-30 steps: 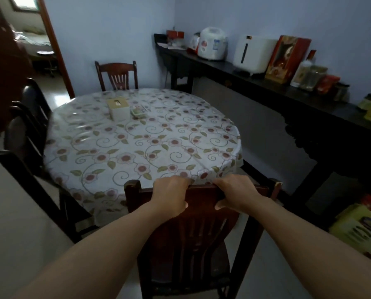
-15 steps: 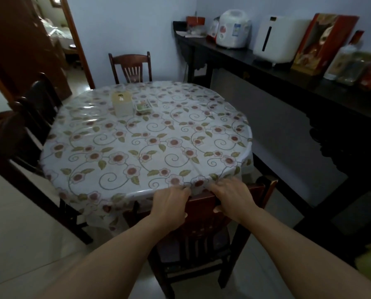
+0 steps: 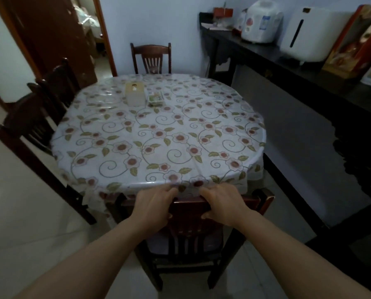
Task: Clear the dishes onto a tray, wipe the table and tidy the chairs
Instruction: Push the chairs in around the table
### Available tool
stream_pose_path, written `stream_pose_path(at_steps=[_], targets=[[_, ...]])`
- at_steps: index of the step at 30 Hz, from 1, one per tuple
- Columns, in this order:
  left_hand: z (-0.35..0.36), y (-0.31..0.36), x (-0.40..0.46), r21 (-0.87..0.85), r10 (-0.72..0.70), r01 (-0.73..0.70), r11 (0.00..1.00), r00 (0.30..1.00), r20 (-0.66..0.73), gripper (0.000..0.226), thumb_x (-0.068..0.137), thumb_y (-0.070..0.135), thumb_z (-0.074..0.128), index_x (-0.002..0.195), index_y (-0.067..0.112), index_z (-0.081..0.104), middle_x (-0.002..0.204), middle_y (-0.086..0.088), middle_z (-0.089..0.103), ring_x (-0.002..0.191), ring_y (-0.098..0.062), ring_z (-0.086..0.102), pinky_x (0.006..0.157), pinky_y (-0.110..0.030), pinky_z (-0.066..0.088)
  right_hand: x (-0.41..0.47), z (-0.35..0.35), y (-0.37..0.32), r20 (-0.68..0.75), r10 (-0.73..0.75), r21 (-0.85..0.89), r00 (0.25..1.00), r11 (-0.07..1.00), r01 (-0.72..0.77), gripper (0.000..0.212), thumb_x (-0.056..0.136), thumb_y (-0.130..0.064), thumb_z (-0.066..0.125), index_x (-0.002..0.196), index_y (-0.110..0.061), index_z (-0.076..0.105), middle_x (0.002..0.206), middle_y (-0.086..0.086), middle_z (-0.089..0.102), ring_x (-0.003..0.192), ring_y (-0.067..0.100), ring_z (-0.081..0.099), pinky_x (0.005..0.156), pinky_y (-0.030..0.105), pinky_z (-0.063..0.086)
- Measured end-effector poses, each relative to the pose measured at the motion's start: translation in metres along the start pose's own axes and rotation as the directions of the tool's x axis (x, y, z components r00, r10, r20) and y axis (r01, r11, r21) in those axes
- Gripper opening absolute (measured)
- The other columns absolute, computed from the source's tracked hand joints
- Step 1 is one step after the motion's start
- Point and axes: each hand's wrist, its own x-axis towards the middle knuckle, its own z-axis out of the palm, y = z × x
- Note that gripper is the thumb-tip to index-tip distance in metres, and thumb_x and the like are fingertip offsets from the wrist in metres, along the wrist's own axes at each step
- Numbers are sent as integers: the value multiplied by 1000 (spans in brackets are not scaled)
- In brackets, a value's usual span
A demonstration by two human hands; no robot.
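Observation:
A round table (image 3: 158, 139) under a floral cloth fills the middle of the view. A dark wooden chair (image 3: 189, 229) stands at its near edge, its back against the hanging cloth. My left hand (image 3: 154, 207) and my right hand (image 3: 222, 205) both grip the top rail of this chair's back. On the far part of the table sit a pale tissue box (image 3: 134, 94) and a small green-and-white packet (image 3: 155, 97). No dishes or tray are in view.
Another chair (image 3: 151, 58) stands at the far side. Two dark chairs (image 3: 35, 117) stand at the left, angled from the table. A long dark sideboard (image 3: 288, 61) along the right wall carries a rice cooker (image 3: 260, 21), a white appliance (image 3: 311, 33) and boxes. An open doorway (image 3: 87, 33) is far left.
Both hands have pushed the near chair forward, so its seat now sits further under the table and its back meets the cloth. My view has moved closer and tilted down.

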Motion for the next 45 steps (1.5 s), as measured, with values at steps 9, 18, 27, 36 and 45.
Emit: stream_pose_path(at_steps=[9, 18, 27, 36, 45], targets=[[26, 46, -36, 113, -76, 76, 991, 997, -2, 38, 68, 34, 75, 102, 25, 60, 100, 2, 59, 89, -20, 63, 50, -28, 34, -45, 21, 14, 109, -110, 32, 988, 994, 107, 44, 84, -35, 68, 120, -21, 46, 103, 5, 63, 92, 29, 60, 62, 32, 36], [47, 76, -52, 99, -22, 23, 995, 1000, -17, 42, 36, 24, 88, 63, 21, 55, 61, 4, 51, 45, -17, 52, 39, -18, 14, -78, 41, 19, 85, -53, 53, 995, 997, 48, 37, 88, -33, 60, 119, -22, 45, 108, 0, 62, 95, 25, 60, 67, 33, 38], [62, 65, -27, 88, -41, 43, 995, 999, -21, 48, 29, 27, 91, 62, 25, 56, 61, 8, 50, 47, -13, 50, 39, -20, 17, -59, 51, 33, 51, -25, 50, 998, 998, 22, 37, 85, -32, 61, 119, -23, 48, 109, -1, 64, 98, 27, 62, 65, 31, 30], [63, 45, 12, 96, -76, 84, 992, 994, -83, 42, 38, 24, 91, 62, 23, 57, 62, 6, 49, 47, -14, 48, 38, -18, 6, -19, 54, 51, 3, -8, 68, 1000, 998, 8, 29, 83, -32, 64, 107, -24, 51, 100, -3, 66, 92, 24, 63, 61, 29, 32], [65, 40, 28, 81, -78, 83, 993, 995, -56, 46, 36, 24, 92, 66, 23, 57, 65, 7, 51, 50, -13, 50, 39, -21, 9, -5, 57, 66, -27, -47, 84, 999, 995, 49, 35, 77, -32, 70, 108, -23, 56, 97, -3, 68, 90, 23, 66, 60, 29, 35]])
